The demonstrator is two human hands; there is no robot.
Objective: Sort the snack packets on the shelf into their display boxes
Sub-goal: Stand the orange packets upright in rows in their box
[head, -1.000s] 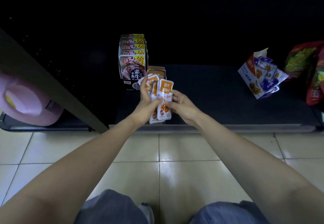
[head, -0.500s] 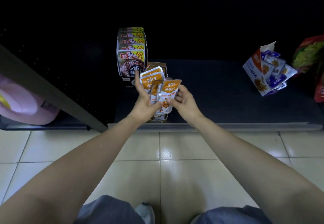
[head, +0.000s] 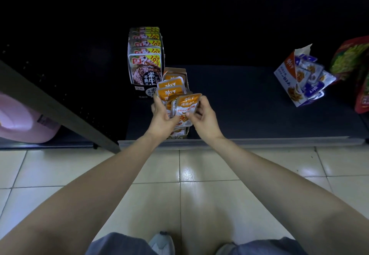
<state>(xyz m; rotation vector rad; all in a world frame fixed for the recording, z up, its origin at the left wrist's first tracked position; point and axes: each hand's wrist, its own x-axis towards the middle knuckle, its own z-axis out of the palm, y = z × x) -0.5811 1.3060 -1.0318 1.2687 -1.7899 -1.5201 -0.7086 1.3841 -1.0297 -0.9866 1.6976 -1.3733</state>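
Between thumb and fingers the right grip [head: 203, 115] pinches the front orange packet [head: 186, 106] near its lower edge, while the left grip [head: 162, 115] clasps a fanned bunch of orange packets [head: 169, 91] upright. Both hover directly over the orange display box [head: 175, 70], which sits at the front lip of the shelf [head: 249, 105] with its long axis running away from the person. The pinched packet is tilted, its top leaning right, and touches the bunch. Filing it likely means a short drop straight down, since the box lies beneath both grips alike. Well apart to the right, the blue display box [head: 287, 75] lies tipped, its packets spilling out.
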